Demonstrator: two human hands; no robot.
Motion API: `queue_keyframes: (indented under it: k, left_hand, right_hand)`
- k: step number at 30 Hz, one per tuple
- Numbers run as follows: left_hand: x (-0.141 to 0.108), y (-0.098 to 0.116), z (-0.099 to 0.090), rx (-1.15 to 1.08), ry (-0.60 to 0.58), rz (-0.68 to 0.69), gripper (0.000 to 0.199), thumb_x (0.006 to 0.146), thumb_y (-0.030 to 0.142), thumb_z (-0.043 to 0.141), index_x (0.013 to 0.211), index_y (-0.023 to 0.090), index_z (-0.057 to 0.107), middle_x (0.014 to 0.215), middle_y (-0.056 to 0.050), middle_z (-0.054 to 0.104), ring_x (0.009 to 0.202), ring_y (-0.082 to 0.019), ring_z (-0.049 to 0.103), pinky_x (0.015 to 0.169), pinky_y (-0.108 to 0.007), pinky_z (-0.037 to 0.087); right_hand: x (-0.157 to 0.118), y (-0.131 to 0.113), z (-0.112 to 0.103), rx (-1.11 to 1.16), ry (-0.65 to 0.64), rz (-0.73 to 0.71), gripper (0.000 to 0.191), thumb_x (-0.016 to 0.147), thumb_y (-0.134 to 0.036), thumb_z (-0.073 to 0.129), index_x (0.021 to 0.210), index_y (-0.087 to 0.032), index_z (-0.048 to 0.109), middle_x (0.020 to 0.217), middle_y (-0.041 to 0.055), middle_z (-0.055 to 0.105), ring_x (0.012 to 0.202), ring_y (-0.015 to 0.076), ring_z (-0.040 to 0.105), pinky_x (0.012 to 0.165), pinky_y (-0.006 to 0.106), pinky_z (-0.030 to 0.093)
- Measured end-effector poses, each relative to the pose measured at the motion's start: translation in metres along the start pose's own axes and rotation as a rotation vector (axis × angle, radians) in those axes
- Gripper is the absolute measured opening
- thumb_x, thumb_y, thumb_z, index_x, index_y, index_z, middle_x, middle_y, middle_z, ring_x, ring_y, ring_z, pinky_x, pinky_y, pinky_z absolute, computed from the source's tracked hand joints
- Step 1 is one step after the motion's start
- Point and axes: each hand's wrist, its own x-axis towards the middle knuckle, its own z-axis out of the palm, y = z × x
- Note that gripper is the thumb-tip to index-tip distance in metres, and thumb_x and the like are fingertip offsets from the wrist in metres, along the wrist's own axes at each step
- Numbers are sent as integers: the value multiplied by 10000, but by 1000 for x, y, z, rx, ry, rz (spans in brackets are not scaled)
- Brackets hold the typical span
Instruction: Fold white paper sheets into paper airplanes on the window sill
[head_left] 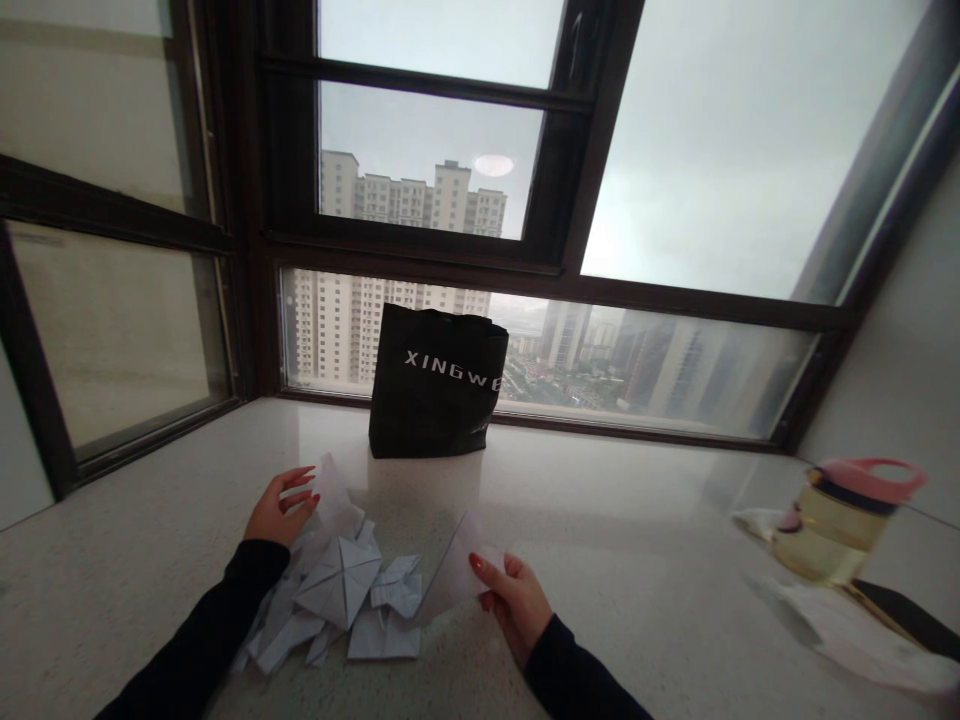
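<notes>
A heap of folded white paper pieces (pixel 341 580) lies on the pale speckled sill (pixel 600 580) between my hands. At its upper left, my left hand (pixel 281 508) has its fingertips at a thin white paper (pixel 335 500), thumb and fingers bent towards each other. To the right of the heap, my right hand (pixel 511 598) pinches a white sheet (pixel 454 570) between thumb and fingers; the sheet stands tilted, its lower left edge close to the folded pieces.
Behind the heap stands a black bag (pixel 439 385) with white lettering, against the window. At the right are a yellowish bottle (pixel 832 525) with a pink lid, crumpled white tissue (pixel 862 635) and a dark flat object (pixel 911 615).
</notes>
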Motion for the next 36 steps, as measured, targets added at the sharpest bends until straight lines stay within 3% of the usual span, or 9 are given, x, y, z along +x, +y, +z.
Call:
queue_keyframes:
  k: [4,8,12,18,23,31,36]
  left_hand:
    - [2,2,-8,272,-69,33,380,581,298,515,944,187,515,1032,-99,495,997,-282,444,819,-412,365]
    - [-2,14,-13,528,-177,11,239,576,401,518,678,205,609,844,-99,550,903,-363,451,750,-502,321]
    - [-13,25,-8,662,-287,-16,321,521,532,531,530,218,597,718,-69,557,831,-347,473,684,-451,334]
    - [-17,26,-1,642,-331,-51,285,523,498,522,538,215,544,649,-22,572,735,-253,521,620,-331,351]
    - [-12,25,1,483,-264,-65,263,567,471,478,516,215,448,501,46,513,551,-154,521,528,-234,370]
    - [-8,32,-10,242,45,-122,286,628,507,428,705,235,384,443,85,501,390,-120,460,420,-204,360]
    - [-9,34,-9,79,83,-147,306,628,494,449,777,235,381,405,95,505,287,-97,396,336,-185,319]
  right_hand:
    - [-2,-3,2,8,9,11,270,482,-313,729,482,-105,556,389,-40,488,315,19,343,320,145,249]
    - [-2,-4,2,12,15,22,267,484,-309,729,492,-102,561,390,-40,485,315,16,337,322,143,245]
    - [-1,-3,1,12,20,19,263,491,-310,726,491,-107,559,387,-46,471,318,18,329,322,148,237]
    - [-1,-1,0,0,29,11,268,489,-308,727,473,-105,552,378,-45,468,311,14,323,315,145,235]
    - [0,-1,1,3,39,19,271,475,-313,731,503,-102,563,407,-33,500,310,17,350,313,143,255]
    - [-1,-1,1,12,33,21,273,475,-310,731,491,-100,558,392,-39,493,306,12,349,310,134,250]
    - [-2,-3,2,11,34,24,273,469,-312,733,502,-100,565,394,-40,499,300,12,348,312,136,257]
